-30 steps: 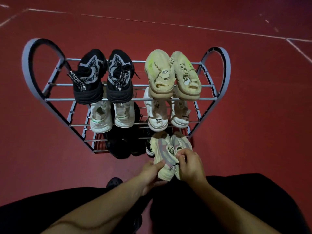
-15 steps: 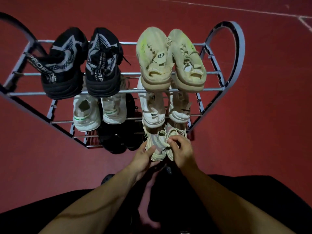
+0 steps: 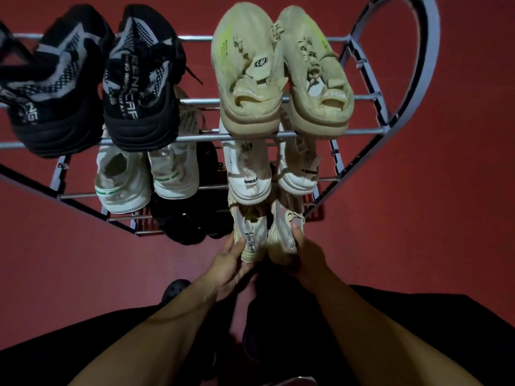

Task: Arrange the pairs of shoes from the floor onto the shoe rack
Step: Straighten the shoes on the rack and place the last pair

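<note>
Pair of beige mesh sneakers (image 3: 266, 235), heels outward, at the bottom tier of the grey metal shoe rack (image 3: 423, 79), its five o'clock corner. Left hand (image 3: 228, 263) grips one heel, right hand (image 3: 303, 252) the other. Black sneakers (image 3: 192, 218) at nine o'clock.

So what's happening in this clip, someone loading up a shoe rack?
Yes. A person crouches at a metal shoe rack and slides a beige pair of sneakers onto the bottom tier at the right. The left hand grips one heel and the right hand grips the other. Five pairs sit on the rack already: two on top, two in the middle, and a dark pair at the bottom left.
</note>
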### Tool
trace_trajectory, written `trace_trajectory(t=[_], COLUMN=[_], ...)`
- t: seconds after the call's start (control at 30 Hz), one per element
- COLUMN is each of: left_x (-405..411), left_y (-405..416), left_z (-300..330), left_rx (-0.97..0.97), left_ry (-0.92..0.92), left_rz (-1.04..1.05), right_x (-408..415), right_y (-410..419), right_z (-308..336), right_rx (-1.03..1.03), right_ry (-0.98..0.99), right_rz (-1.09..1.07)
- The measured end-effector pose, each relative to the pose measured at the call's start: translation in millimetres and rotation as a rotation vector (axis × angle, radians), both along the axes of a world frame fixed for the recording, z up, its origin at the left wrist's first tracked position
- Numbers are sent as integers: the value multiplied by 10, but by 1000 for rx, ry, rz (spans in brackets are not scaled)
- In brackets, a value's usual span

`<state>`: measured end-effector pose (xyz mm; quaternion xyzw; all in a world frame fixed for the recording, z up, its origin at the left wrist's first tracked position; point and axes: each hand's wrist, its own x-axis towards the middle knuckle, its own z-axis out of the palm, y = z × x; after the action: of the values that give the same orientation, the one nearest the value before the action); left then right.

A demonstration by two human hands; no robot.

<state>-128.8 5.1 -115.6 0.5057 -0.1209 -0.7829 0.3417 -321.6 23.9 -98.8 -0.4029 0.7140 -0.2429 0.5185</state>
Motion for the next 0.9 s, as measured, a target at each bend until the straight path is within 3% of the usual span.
trace_trajectory(t=[0.13, 0.2, 0.27, 0.43, 0.57, 0.7, 0.77, 0.87, 0.9], left_x=[-29, -25, -28, -132, -252, -320, -330, -346, -352], left_y=[103, 179, 245, 320, 318, 312, 285, 188, 129], left_z=[31, 19, 10, 21, 129, 100, 79, 57, 51], left_rx=[59, 107, 128, 116, 153, 137, 124, 113, 101], left_ry=[-37, 37, 97, 46, 83, 51, 45, 45, 39], left_rz=[50, 41, 69, 245, 324, 361, 321, 317, 332], right_x=[-32, -22, 24, 120, 111, 116, 96, 150, 191], right_y=[56, 99, 197, 279, 367, 322, 265, 91, 14], right_z=[40, 38, 41, 51, 125, 13, -128, -95, 25], right_rx=[-264, -356, -334, -269, -185, -172, -131, -124, -66], right_ry=[24, 69, 38, 88, 0, 51, -74, -88, -324], right_rz=[164, 168, 129, 105, 35, -4, -141, -305, -372])
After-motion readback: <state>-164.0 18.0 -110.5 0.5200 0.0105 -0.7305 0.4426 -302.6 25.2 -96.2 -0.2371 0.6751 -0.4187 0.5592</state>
